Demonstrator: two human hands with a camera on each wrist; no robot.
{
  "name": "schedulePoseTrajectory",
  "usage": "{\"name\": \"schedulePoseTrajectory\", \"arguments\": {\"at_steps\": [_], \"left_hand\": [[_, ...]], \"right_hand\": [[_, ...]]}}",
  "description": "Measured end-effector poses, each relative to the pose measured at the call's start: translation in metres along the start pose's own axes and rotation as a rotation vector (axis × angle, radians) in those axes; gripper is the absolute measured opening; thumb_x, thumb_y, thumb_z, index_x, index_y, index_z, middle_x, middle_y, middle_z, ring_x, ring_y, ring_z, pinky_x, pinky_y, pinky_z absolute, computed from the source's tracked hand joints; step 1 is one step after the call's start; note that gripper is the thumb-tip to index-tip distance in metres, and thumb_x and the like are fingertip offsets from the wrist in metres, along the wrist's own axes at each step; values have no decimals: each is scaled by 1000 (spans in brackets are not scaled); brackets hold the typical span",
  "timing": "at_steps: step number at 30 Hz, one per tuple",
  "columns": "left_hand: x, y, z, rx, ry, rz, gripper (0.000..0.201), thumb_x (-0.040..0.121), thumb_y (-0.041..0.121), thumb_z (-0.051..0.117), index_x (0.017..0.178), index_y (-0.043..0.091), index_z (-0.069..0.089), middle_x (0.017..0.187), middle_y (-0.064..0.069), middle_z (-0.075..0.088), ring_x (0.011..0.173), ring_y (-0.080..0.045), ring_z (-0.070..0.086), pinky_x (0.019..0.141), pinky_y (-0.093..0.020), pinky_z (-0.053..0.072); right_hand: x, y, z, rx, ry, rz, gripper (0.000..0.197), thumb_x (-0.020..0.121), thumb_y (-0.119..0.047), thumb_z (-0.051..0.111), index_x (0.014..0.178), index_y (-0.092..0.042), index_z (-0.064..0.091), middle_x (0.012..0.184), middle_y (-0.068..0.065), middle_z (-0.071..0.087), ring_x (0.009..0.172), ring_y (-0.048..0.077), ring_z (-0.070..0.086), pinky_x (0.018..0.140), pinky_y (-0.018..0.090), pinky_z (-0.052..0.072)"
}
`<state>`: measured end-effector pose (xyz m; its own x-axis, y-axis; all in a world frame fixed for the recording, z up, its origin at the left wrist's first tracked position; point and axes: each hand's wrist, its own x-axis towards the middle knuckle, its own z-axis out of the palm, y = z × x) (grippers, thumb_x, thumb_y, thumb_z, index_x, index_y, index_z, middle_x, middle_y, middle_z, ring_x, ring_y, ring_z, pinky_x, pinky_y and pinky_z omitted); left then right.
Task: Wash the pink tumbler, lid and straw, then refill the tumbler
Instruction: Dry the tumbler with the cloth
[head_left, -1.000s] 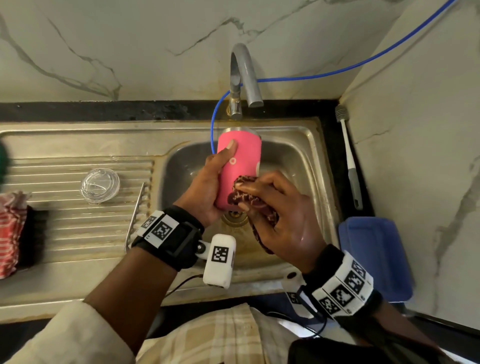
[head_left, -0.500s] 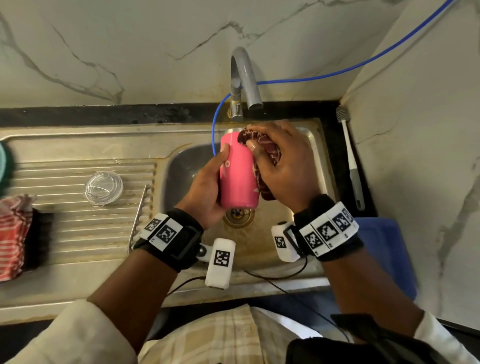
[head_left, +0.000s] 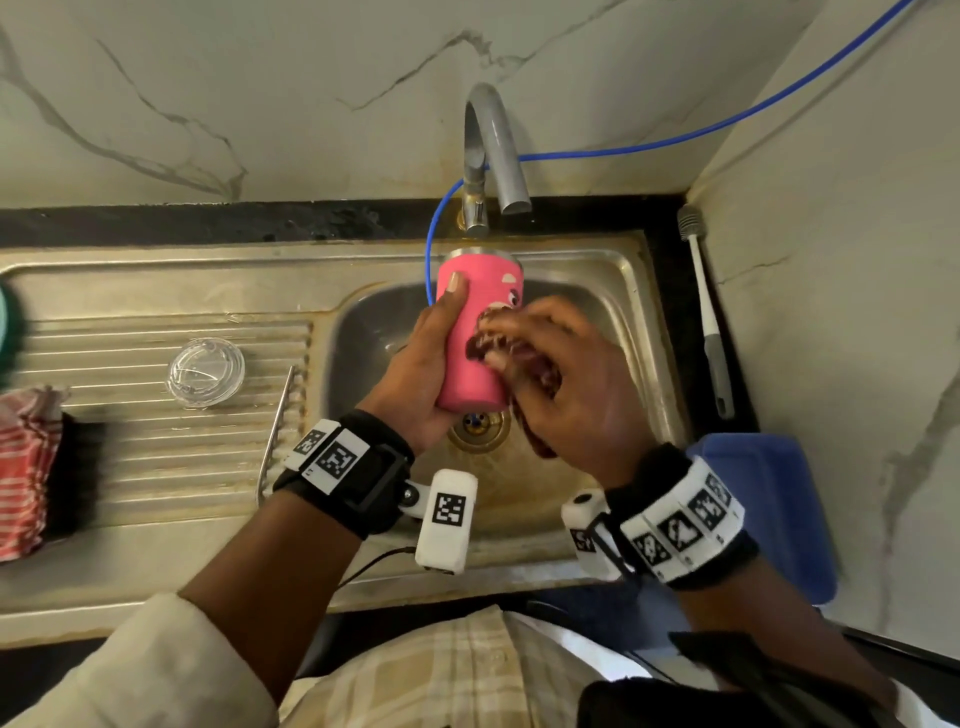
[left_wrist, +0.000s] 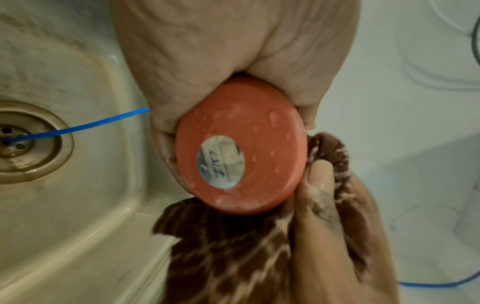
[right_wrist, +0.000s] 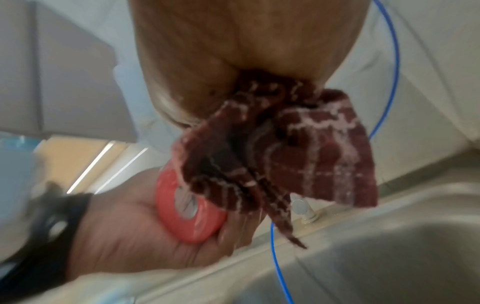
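Pink tumbler (head_left: 475, 338), a smooth tapered cylinder with a bare metal rim, gripped round its side by the left hand (head_left: 415, 384) above the sink (head_left: 623, 291), thumb flat along the wall. Round silver sticker (left_wrist: 221, 161) on its wet base, scrawled with blue pen marks, not readable. Part of a cartoon face printed near the rim. Right hand (head_left: 566, 395) clenched on a soapy maroon checked cloth (head_left: 498, 345), pressed against the tumbler's right side. Clear domed lid (head_left: 205, 371) lying on the ribbed steel drainboard (head_left: 156, 457) at left, a thin metal straw (head_left: 275, 431) near its right edge. Stained stainless basin with a brassy drain (head_left: 478, 428); curved grey tap (head_left: 493, 150) at the far edge, a thin blue tube (head_left: 675, 137) trailing from the right wall into the basin. White veined marble walls, black counter strip. Long-handled brush (head_left: 706, 317) at far right, blue plastic board (head_left: 769, 509) nearer. Red striped cloth (head_left: 23, 467) at far left.
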<state>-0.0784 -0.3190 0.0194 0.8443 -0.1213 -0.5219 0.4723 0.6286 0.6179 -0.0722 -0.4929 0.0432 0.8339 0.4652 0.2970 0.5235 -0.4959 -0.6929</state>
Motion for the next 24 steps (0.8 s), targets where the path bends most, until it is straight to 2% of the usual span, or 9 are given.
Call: {"name": "schedulePoseTrajectory", "arguments": {"at_steps": [2, 4, 6, 9, 14, 18, 20, 22, 24], "left_hand": [[-5, 0, 4, 21, -11, -21, 68, 102, 58, 55, 151, 10, 53, 144, -23, 62, 126, -36, 64, 108, -55, 53], [-12, 1, 7, 63, -37, -42, 63, 104, 58, 50, 148, 13, 56, 139, -19, 67, 122, -33, 67, 102, -52, 56], [-14, 3, 7, 83, -40, -50, 62, 105, 59, 48, 147, 14, 56, 137, -17, 69, 119, -32, 69, 95, -48, 58], [-14, 4, 6, 42, -56, -20, 62, 107, 57, 48, 149, 12, 56, 139, -20, 66, 120, -35, 67, 96, -50, 57], [-9, 3, 7, -1, -41, 18, 71, 99, 58, 58, 149, 7, 55, 133, -21, 69, 113, -32, 71, 93, -46, 61], [-2, 8, 3, 75, 60, 47, 105, 73, 67, 86, 152, 11, 47, 121, -21, 71, 92, -30, 75, 68, -39, 62], [0, 7, 2, 113, 73, 67, 104, 72, 68, 87, 151, 12, 48, 121, -22, 73, 93, -32, 75, 73, -40, 61], [-3, 7, 6, 97, 18, 51, 94, 83, 65, 79, 151, 9, 49, 125, -23, 70, 99, -32, 73, 79, -43, 61], [-8, 5, 11, 86, -39, 21, 77, 98, 61, 63, 151, 6, 52, 132, -23, 67, 112, -35, 69, 96, -50, 59]], "right_hand": [[18, 5, -5, -44, 98, 23, 27, 102, -26, 69, 128, -20, 73, 120, -1, 65, 101, 2, 62, 87, 19, 53], [35, 9, -11, -80, 151, 41, 27, 103, -25, 67, 128, -17, 72, 119, 1, 67, 102, -2, 59, 89, 6, 45], [47, 11, -16, -107, 157, 58, 28, 104, -27, 64, 129, -16, 71, 119, 2, 67, 102, 1, 61, 87, 3, 41], [48, 7, -13, -112, 176, 60, 29, 104, -28, 64, 130, -15, 70, 119, 2, 66, 102, 3, 62, 86, 3, 41], [14, -7, 1, -58, 105, 22, 26, 101, -22, 71, 126, -17, 73, 118, -2, 63, 97, -1, 59, 83, 13, 50], [-25, -16, 7, 29, -8, -16, 27, 101, -24, 73, 128, -18, 72, 120, -6, 61, 95, 5, 68, 75, 26, 59], [-34, -14, 4, 75, -24, -44, 27, 99, -19, 74, 125, -14, 74, 118, -3, 63, 98, 9, 68, 77, 30, 59], [-28, -9, -4, 87, -47, -44, 26, 100, -18, 73, 126, -14, 74, 118, -1, 64, 102, 8, 67, 81, 31, 59], [-13, -4, -13, 44, -22, -14, 26, 102, -22, 69, 128, -16, 73, 120, 0, 64, 103, 4, 66, 85, 28, 58]]}}
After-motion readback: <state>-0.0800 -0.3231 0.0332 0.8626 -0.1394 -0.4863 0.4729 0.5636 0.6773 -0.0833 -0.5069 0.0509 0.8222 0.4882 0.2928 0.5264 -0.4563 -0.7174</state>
